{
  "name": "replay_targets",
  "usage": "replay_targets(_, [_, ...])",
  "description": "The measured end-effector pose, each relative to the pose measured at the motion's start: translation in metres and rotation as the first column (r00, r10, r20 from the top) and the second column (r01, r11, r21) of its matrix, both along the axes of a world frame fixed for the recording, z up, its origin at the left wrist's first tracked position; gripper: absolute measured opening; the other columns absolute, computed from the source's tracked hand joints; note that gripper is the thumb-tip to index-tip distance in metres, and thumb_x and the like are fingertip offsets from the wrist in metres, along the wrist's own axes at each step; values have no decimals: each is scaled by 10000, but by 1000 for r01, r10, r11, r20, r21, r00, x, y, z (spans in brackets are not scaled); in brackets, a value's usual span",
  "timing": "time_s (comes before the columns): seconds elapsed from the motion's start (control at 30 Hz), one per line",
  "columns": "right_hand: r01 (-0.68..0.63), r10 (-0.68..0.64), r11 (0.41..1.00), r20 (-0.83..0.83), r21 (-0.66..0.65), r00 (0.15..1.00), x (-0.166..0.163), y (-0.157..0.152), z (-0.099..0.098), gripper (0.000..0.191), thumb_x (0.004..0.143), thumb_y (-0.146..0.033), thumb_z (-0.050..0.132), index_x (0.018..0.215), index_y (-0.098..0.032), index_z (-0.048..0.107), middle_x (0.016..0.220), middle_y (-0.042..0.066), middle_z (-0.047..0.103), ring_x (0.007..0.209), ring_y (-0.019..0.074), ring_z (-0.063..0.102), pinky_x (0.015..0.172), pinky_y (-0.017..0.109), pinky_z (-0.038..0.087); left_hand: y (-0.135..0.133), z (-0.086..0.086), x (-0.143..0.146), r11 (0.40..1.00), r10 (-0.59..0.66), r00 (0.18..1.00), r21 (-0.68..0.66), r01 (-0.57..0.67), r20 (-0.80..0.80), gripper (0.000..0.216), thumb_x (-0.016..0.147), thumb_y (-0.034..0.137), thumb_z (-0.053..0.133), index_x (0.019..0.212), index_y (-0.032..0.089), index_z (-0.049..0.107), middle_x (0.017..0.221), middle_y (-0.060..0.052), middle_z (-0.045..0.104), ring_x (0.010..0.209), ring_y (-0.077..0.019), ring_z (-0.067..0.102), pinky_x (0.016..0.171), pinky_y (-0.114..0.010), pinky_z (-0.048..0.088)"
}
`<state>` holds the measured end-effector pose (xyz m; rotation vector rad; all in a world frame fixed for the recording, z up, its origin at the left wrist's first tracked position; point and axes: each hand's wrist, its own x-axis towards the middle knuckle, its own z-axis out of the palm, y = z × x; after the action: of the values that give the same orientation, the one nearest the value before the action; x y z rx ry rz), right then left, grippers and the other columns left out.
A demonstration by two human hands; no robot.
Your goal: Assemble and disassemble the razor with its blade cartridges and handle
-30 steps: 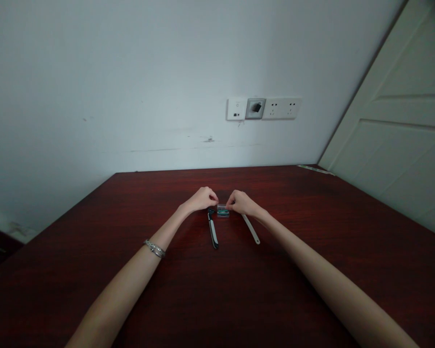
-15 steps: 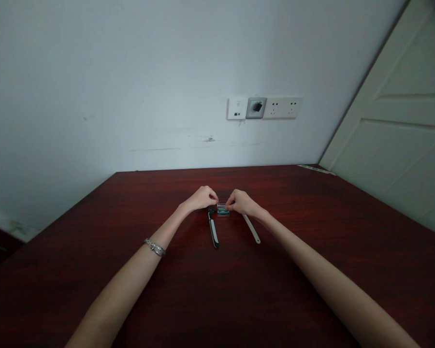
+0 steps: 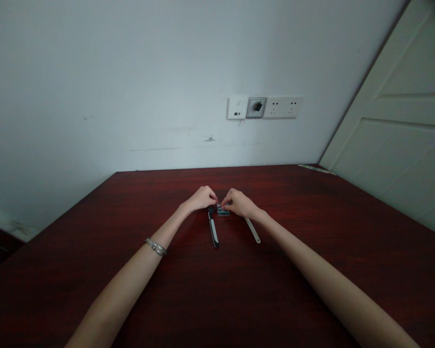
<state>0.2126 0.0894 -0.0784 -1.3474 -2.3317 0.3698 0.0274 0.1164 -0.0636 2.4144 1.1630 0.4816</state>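
A small clear case (image 3: 224, 213) with teal-dark contents lies on the table between my two hands. My left hand (image 3: 203, 197) is closed in a pinch at the case's far left corner. Over the case, the thumb and forefinger of my right hand (image 3: 239, 203) reach down to its contents and partly cover them; what they pinch is hidden. A razor (image 3: 213, 231) with a grey and black handle lies just left of the case, its head close below my left fingers. A slim white handle (image 3: 253, 231) with a hole at its end sticks out from under my right hand, its far end hidden.
The dark red wooden table (image 3: 210, 290) meets a white wall at its far edge. Sockets and a switch (image 3: 264, 108) are set in the wall. A pale panelled door (image 3: 402, 116) stands at the right, with a thin patterned strip (image 3: 316, 169) near the far right corner.
My right hand has shifted slightly left, its fingertips now further over the case and covering more of the teal contents. My left hand, the razor and the white handle have stayed put.
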Motion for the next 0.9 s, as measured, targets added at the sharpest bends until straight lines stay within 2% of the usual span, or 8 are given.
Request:
replay_targets(0.23, [4, -4, 1000, 32, 6, 999, -1, -1, -1, 160, 720, -293, 666, 860, -261, 737, 940, 49, 569, 826, 167, 567, 730, 245, 427, -2, -1, 4, 998, 49, 999, -38, -49, -16, 224, 658, 126, 549, 762, 127, 747, 728, -54, 708, 669, -144, 611, 641, -202, 424])
replay_targets(0.6, [-10, 10, 1000, 34, -2, 999, -1, 0, -4, 147, 732, -272, 636, 837, -259, 738, 925, 47, 618, 830, 177, 585, 729, 244, 419, 1, 3, 0, 998, 64, 998, 1, -64, 8, 214, 664, 146, 555, 750, 110, 747, 732, -69, 710, 669, -154, 611, 627, -216, 412])
replay_targets(0.73, [-23, 23, 1000, -5, -6, 1000, 3, 0, 3, 182, 730, -298, 640, 885, -267, 731, 921, 42, 637, 849, 176, 591, 760, 243, 422, 1, 12, -6, 998, 67, 997, 7, -68, 35, 213, 675, 199, 574, 767, 110, 744, 737, -66, 708, 657, -155, 596, 622, -228, 407])
replay_targets(0.9, [67, -67, 998, -21, -9, 998, 6, -8, 21, 151, 741, -266, 616, 820, -229, 740, 829, 43, 680, 769, 168, 606, 701, 235, 424, 0, 31, -26, 993, -35, 999, -117, 35, -1, 222, 670, 295, 618, 762, 131, 736, 749, -55, 701, 690, -152, 590, 631, -222, 396])
